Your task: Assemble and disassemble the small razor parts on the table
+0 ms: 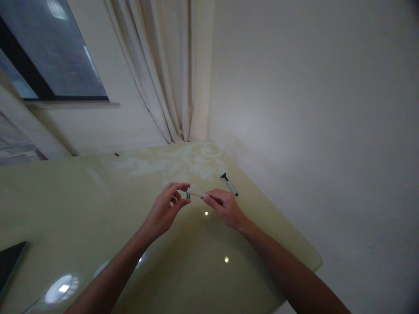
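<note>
My left hand pinches a small dark and teal piece, which looks like a razor cartridge, between thumb and fingertips. It is held upright above the table. From the other side, my right hand grips a slim white stick whose far end meets the cartridge or lies right against it. What the stick's tip looks like is too small to tell. Just beyond my right hand lies a razor handle, grey with a black T-shaped end.
The glossy pale-green table has a leaf pattern and runs to a rounded right corner. A small black object lies near its far edge. A dark flat item sits at the left. Behind are a curtain and a wall.
</note>
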Demonstrator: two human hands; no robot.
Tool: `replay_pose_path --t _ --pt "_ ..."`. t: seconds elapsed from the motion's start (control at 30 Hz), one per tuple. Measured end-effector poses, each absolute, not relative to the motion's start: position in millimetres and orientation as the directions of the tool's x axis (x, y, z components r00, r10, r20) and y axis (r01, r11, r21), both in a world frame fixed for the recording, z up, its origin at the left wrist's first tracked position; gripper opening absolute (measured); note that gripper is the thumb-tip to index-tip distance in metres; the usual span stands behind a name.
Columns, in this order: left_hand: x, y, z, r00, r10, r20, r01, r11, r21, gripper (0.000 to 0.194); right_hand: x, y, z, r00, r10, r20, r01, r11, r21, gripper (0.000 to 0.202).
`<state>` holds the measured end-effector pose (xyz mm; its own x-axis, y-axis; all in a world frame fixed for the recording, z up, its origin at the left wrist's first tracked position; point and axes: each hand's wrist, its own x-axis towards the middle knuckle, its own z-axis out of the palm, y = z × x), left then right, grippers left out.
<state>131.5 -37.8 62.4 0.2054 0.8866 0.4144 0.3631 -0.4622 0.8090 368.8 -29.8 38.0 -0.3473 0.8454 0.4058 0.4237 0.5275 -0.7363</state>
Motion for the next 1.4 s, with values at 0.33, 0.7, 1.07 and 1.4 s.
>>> replay_pose_path --t 0.33,0.7,1.07,1.4 --pt "131.4 -38.6 62.6 0.219 0.873 0.437 0.388 -0.488 0.782 0.031 368.6 -28.9 37.4 -0.315 0.875 0.367 0.423 0.476 -0.771 0.044" --pt "131.1 -38.4 60.5 0.221 0.881 0.419 0.38 -0.473 0.795 0.032 365.9 -28.2 36.2 -0.257 0.911 0.324 0.399 0.405 -0.823 0.045" --pt "129.1 -37.6 64.1 0.201 0.883 0.424 0.393 -0.47 0.791 0.032 367.9 -28.1 34.0 -0.379 0.876 0.297 0.387 0.442 -0.81 0.044" --pt "128.9 -36.1 64.7 0.2 0.894 0.401 0.39 -0.448 0.805 0.033 367.0 -26.1 34.2 -0.351 0.894 0.278 0.393 0.41 -0.823 0.041"
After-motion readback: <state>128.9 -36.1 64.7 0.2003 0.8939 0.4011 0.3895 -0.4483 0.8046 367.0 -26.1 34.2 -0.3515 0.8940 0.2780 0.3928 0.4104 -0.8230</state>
